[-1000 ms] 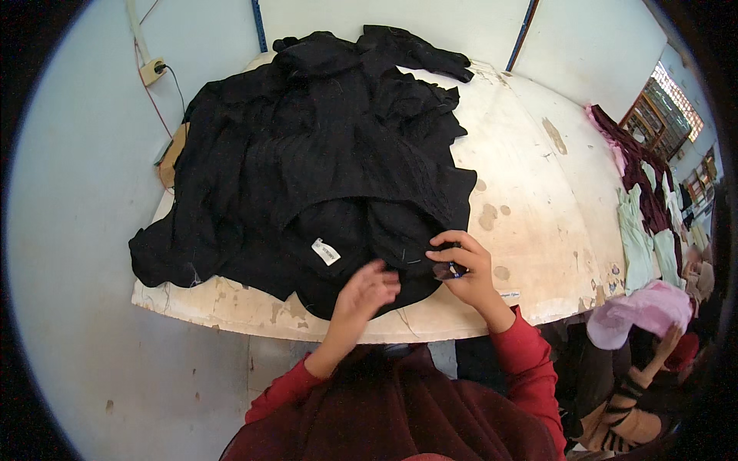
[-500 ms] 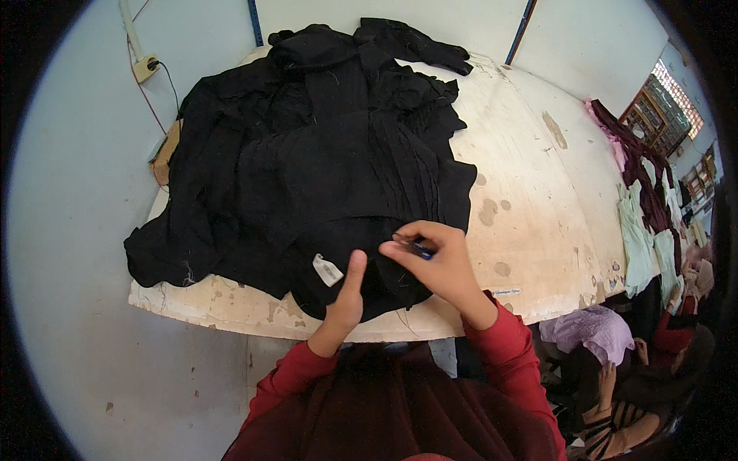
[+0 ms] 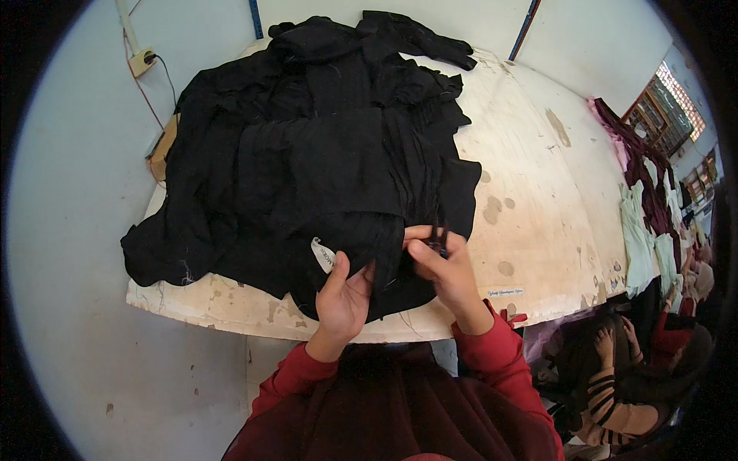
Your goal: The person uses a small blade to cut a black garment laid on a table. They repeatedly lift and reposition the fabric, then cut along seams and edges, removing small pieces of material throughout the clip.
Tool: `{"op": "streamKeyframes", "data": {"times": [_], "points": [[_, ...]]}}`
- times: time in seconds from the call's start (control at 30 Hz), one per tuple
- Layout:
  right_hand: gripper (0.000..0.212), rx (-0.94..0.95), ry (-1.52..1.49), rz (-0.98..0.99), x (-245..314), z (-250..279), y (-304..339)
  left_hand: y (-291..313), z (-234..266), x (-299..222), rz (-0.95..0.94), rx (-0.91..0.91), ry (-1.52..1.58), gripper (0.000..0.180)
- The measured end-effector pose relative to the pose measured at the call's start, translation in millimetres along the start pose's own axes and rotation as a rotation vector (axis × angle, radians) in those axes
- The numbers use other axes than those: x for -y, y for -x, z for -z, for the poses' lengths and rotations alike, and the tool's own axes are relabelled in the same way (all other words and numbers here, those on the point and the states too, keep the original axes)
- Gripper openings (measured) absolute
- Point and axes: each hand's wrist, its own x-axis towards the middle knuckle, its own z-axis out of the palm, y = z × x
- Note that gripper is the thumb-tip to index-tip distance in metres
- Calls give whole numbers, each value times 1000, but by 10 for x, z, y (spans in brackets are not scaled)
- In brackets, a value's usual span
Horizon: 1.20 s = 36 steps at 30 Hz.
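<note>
Grips dark tool (image 3: 438, 244) in right hand (image 3: 452, 273); curls left hand (image 3: 340, 301), the nearer (cannot tell if gripping), beside slanting white label (image 3: 322, 254) on black garment (image 3: 323, 169).

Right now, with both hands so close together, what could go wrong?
The right hand holds a small dark tool right by the black cloth. If it's sharp, which I can't tell, it might nick or snag a fold. The left hand is close too, so a slip could poke its fingers. And the white tag is right by the left thumb, so it might get tugged by accident.
</note>
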Motion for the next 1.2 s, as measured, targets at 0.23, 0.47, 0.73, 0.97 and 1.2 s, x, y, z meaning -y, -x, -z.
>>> {"op": "streamKeyframes", "data": {"times": [0.23, 0.47, 0.73, 0.97, 1.2], "points": [[33, -19, 657, 476, 15, 16, 312, -22, -48, -21, -11, 215, 179, 39], [21, -158, 595, 575, -91, 35, 233, 59, 57, 30, -56, 208, 35, 38], [34, -100, 875, 882, -68, -106, 35, 150, 123, 73, 22, -28, -47, 34], [18, -45, 528, 626, 74, -106, 67, 149, 70, 58, -15, -75, -46, 31], [33, -69, 866, 583, 127, -47, 194, 120, -21, -11, 30, -105, -3, 30]]}}
